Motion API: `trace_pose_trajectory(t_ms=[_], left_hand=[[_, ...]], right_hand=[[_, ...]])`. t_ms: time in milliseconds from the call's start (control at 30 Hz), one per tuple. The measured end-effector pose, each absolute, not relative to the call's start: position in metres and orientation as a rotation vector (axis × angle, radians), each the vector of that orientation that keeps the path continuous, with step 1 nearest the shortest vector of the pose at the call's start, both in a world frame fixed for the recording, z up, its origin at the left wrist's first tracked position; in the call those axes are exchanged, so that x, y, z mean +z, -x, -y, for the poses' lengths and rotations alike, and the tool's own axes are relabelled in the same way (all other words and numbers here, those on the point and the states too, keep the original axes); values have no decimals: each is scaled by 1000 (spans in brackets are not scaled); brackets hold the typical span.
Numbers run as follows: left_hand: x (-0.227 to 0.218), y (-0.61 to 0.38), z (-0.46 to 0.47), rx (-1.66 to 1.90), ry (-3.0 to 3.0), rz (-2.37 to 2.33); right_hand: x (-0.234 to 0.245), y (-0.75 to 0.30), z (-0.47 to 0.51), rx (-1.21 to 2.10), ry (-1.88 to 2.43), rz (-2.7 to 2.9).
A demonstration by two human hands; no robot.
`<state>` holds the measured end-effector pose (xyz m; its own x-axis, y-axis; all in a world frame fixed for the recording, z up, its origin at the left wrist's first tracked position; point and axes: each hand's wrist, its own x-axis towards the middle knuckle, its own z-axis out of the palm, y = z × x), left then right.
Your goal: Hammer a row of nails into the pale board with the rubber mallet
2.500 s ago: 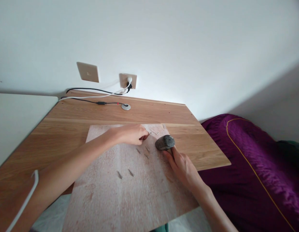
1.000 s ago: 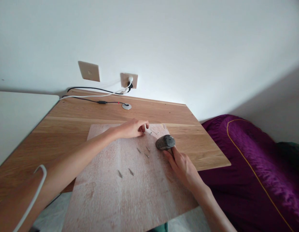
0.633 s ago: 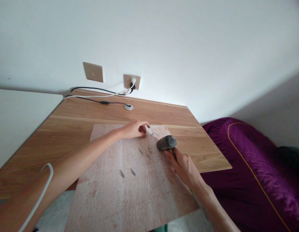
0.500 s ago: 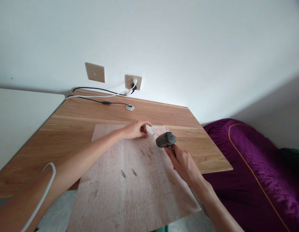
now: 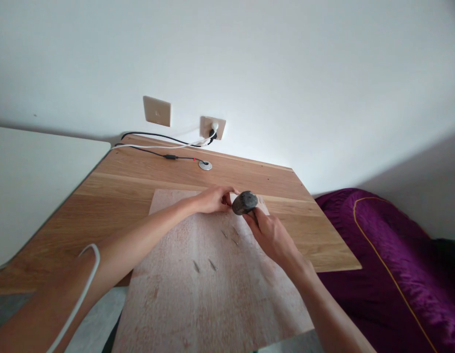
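Note:
My right hand (image 5: 273, 234) grips the handle of a hammer (image 5: 245, 203) with a dark, worn head, held above the far part of a pale, reddish-brown wooden board (image 5: 176, 299). Close to the hammer head, on its left, my left hand (image 5: 214, 199) rests at the board with thumb and fingers curled together. What its fingertips hold, if anything, is hidden. Several nails are on the board: one nail (image 5: 213, 265) sits nearer me beside another nail (image 5: 197, 266), and more, including a thin nail (image 5: 224, 234), are closer to my hands.
Under the board is a wooden desk (image 5: 308, 240) against a white wall. Cables (image 5: 157, 147) run along its back to a wall socket (image 5: 218, 128), past a round cable hole (image 5: 205, 165). A white panel (image 5: 47, 181) stands left; purple fabric (image 5: 359, 284) lies right.
The hammer head has come closer to my left hand and now covers part of the board by its fingertips. The whole view has shifted slightly, so the scene sits further right.

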<state>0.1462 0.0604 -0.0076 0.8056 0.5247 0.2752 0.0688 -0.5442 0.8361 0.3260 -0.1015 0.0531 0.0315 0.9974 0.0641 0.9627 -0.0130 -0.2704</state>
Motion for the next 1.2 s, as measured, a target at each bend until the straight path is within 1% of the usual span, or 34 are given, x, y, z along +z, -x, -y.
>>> trace_pose_trajectory(t_ms=[200,533,700,900,1033,1200], left_hand=[[-8,-145,-61,612,-2066,-439],[-6,-144,-62,569,-2047,-489],[-7,-145,-60,577,-2055,-449],[-7,-145,-59,599,-2056,-495],[-9,-146,-60,608,-2045,-481],[-10,-146,-61,617,-2032,-477]], right_hand=[[61,-326,100,216,2049,2038],[57,-330,98,235,2024,2031],[63,-331,98,168,1986,1998],[58,-329,100,181,2098,2071],[55,-328,101,150,2030,2040],[58,-330,101,127,2051,2091]])
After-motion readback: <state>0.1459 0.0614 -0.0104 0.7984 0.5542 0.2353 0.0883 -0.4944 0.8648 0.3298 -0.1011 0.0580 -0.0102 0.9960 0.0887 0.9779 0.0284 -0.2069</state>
